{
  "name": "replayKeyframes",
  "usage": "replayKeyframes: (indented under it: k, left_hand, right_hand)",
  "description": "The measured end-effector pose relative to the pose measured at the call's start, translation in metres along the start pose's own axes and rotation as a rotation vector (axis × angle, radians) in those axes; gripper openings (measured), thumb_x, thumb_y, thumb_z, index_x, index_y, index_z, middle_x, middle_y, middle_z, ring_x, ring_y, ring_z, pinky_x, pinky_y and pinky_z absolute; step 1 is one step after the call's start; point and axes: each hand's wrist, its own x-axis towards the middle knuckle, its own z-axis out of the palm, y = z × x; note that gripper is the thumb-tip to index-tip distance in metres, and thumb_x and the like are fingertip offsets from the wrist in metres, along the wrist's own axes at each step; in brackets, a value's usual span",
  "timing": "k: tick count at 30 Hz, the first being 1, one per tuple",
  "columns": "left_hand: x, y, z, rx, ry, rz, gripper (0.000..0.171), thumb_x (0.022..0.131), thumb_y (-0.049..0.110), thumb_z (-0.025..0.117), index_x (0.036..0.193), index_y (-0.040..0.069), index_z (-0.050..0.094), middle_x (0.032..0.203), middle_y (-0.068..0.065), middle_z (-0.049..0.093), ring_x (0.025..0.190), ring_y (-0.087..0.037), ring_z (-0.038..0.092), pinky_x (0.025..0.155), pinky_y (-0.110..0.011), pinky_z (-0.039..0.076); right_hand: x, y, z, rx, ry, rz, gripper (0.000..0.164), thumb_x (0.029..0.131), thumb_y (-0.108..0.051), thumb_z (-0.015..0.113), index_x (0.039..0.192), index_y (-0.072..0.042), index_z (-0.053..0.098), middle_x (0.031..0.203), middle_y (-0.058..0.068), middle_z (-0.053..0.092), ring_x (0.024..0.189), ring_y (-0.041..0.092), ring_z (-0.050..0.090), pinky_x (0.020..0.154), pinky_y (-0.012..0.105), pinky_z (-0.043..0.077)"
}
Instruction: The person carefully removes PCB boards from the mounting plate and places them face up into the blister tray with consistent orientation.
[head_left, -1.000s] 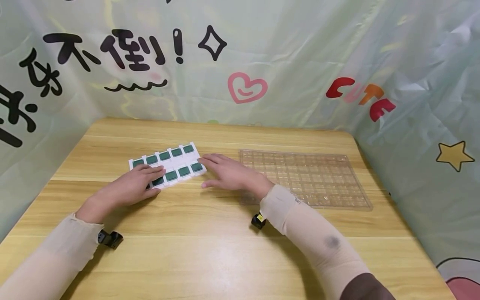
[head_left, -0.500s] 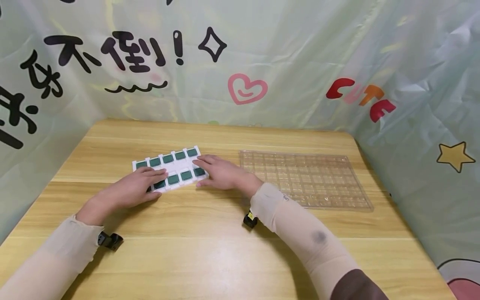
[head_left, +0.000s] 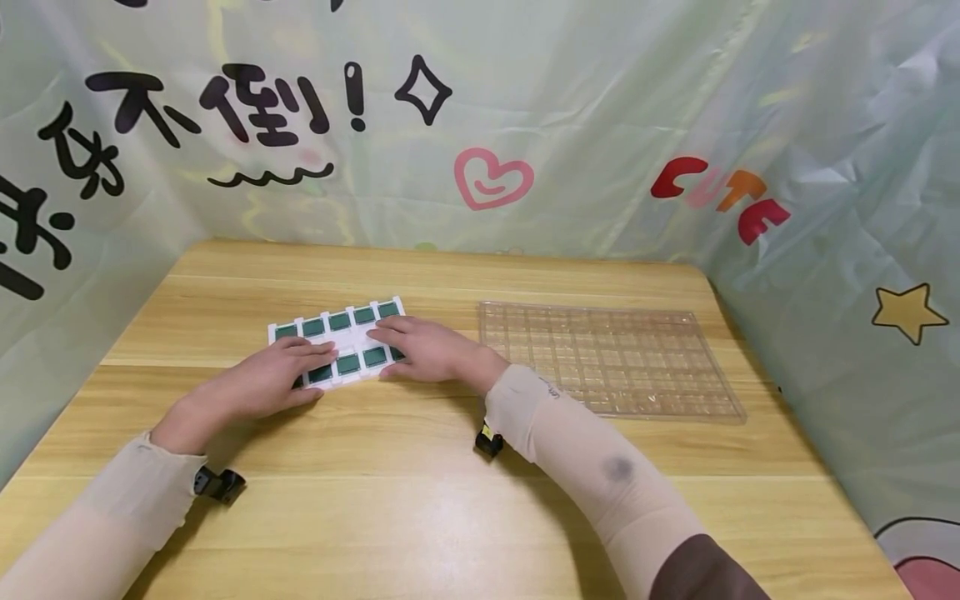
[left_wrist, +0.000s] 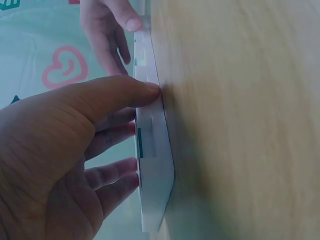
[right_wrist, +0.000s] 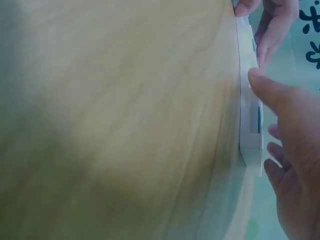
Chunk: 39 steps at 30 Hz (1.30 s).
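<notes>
A white tray [head_left: 352, 342] with rows of dark green squares set in it lies aslant on the table at left of centre in the head view. My left hand [head_left: 262, 379] rests over its left end, fingertips on the top and thumb against the near side. Over the right end lies my right hand [head_left: 431, 350], fingers stretched across the top. In the right wrist view its thumb touches the tray's near side [right_wrist: 250, 110], while its other fingertips appear just off the tray. Both palms cover some of the squares.
A clear plastic tray [head_left: 607, 358] with many small compartments lies flat to the right, just past my right hand. The wooden table [head_left: 420, 517] extends toward me. A printed cloth [head_left: 585, 125] hangs behind and at the sides.
My right hand has moved left, from the white tray's right edge to over its right end. The white tray has shifted slightly right and toward me. My left hand has barely moved.
</notes>
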Motion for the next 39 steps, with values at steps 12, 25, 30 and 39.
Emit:
replayKeyframes:
  k: [12, 25, 30, 39]
  left_hand:
    - [0.001, 0.002, 0.001, -0.007, 0.003, 0.008, 0.054, 0.091, 0.023, 0.071, 0.137, 0.0, 0.055, 0.143, -0.016, 0.05, 0.123, -0.044, 0.047, 0.1, -0.058, 0.04]
    - [0.005, 0.004, 0.002, -0.025, -0.002, 0.022, 0.054, 0.09, 0.021, 0.071, 0.137, -0.001, 0.055, 0.142, -0.017, 0.051, 0.124, -0.045, 0.046, 0.1, -0.058, 0.039]
    - [0.008, 0.006, 0.002, -0.031, -0.01, 0.037, 0.054, 0.091, 0.021, 0.07, 0.137, -0.001, 0.055, 0.143, -0.018, 0.05, 0.124, -0.045, 0.046, 0.1, -0.059, 0.039]
    - [0.015, 0.009, 0.005, -0.031, -0.022, 0.048, 0.055, 0.09, 0.02, 0.071, 0.139, 0.0, 0.054, 0.145, -0.016, 0.048, 0.125, -0.044, 0.045, 0.1, -0.058, 0.04]
  right_hand:
    - [0.0, -0.005, 0.004, -0.088, -0.041, -0.01, 0.065, 0.102, -0.049, 0.041, 0.155, -0.012, 0.029, 0.159, 0.007, 0.028, 0.145, 0.022, 0.024, 0.117, 0.031, 0.016]
    - [-0.004, -0.006, 0.004, -0.098, -0.058, 0.006, 0.065, 0.102, -0.048, 0.043, 0.154, -0.011, 0.033, 0.157, 0.007, 0.031, 0.144, 0.022, 0.026, 0.117, 0.031, 0.017]
    - [-0.009, -0.007, 0.004, -0.086, -0.06, 0.027, 0.064, 0.102, -0.048, 0.044, 0.153, -0.011, 0.034, 0.157, 0.008, 0.031, 0.144, 0.023, 0.026, 0.117, 0.032, 0.017]
    - [-0.02, -0.008, 0.002, -0.078, -0.048, 0.063, 0.063, 0.101, -0.046, 0.047, 0.151, -0.01, 0.037, 0.156, 0.009, 0.033, 0.143, 0.024, 0.03, 0.117, 0.034, 0.021]
